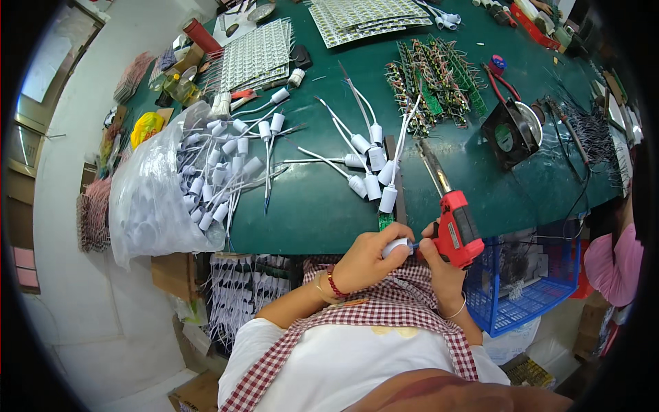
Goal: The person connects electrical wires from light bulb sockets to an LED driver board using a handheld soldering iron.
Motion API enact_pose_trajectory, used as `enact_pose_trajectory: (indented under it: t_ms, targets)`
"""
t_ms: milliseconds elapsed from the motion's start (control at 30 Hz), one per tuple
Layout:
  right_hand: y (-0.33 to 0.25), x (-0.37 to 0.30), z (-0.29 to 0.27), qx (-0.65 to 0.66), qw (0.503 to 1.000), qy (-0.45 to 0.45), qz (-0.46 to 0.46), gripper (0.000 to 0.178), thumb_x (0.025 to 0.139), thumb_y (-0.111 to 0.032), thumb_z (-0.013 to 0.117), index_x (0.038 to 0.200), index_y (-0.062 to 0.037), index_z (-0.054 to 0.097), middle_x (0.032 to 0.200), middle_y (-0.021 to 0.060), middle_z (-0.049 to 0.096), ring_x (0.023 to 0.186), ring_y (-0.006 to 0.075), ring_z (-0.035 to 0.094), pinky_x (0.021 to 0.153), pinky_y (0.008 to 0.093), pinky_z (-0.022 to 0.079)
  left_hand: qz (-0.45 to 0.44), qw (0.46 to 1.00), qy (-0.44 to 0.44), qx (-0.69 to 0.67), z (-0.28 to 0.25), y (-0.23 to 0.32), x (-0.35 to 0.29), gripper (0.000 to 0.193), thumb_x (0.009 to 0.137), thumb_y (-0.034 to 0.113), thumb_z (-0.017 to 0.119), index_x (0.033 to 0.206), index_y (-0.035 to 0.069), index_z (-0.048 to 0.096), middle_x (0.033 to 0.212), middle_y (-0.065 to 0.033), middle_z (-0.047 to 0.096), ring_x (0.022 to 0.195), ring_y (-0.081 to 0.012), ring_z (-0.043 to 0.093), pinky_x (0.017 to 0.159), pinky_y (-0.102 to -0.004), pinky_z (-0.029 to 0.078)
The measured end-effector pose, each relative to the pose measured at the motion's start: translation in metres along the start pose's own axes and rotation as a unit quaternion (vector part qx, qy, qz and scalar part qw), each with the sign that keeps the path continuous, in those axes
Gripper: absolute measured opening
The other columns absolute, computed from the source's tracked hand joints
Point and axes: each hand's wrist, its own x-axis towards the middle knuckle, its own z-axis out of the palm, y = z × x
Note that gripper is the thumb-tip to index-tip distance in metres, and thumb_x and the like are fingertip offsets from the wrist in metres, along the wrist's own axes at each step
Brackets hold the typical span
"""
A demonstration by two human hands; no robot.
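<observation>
A short white cylindrical lamp holder [397, 247] sits in my left hand [366, 264], with my fingers closed round it at the table's front edge. Close beside it, my right hand [445, 275] grips a red and black soldering gun [456, 230], whose metal tip points away over the table. The thumb of that hand reaches toward a bit of blue at the holder's end; the gun hides part of the grip. Just beyond my hands, several white lamp holders with wires [371, 182] lie clustered by a dark bar [399, 206]. A green circuit board [386, 220] shows at the bar's near end.
A clear plastic bag [141, 213] spills many wired lamp holders on the left. Wired circuit boards [439, 86] and white board panels [367, 20] lie farther back. At right are a black fan [506, 137] and, below the table, a blue basket [525, 302].
</observation>
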Motion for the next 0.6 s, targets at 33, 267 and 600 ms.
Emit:
enact_pose_trajectory:
  t_ms: [33,267,600]
  targets:
    - [0.003,-0.002,-0.001,0.0,1.0,-0.001,0.004,0.022,0.082,-0.002,0.066,0.101,-0.0021,0.056,0.09,0.0011,0.057,0.079,0.008,0.053,0.072,0.0244,0.046,-0.004,1.0,0.001,-0.001,0.0,0.0,-0.001,0.02,0.083,0.01,0.054,0.102,0.003,0.054,0.067,-0.0086,0.057,0.054,-0.0142,0.053,0.052,-0.0273,0.042]
    - [-0.001,-0.003,0.006,0.037,0.997,0.005,0.06,0.022,0.084,-0.004,0.065,0.104,-0.0019,0.056,0.086,0.0005,0.058,0.075,0.0058,0.053,0.062,0.0208,0.044,0.046,0.997,0.024,0.057,0.001,-0.002,-0.003,0.014,0.081,0.008,0.057,0.094,0.003,0.056,0.068,-0.0066,0.057,0.054,-0.0143,0.053,0.051,-0.0267,0.042]
    - [-0.001,-0.004,0.008,0.01,0.999,-0.02,0.038,0.027,0.084,-0.004,0.064,0.108,-0.001,0.052,0.081,0.0,0.056,0.071,0.0065,0.053,0.062,0.0215,0.044,0.07,0.991,0.054,0.102,0.002,0.006,-0.003,0.013,0.079,0.007,0.058,0.091,0.001,0.057,0.07,-0.0107,0.058,0.055,-0.0209,0.057,0.053,-0.03,0.045]
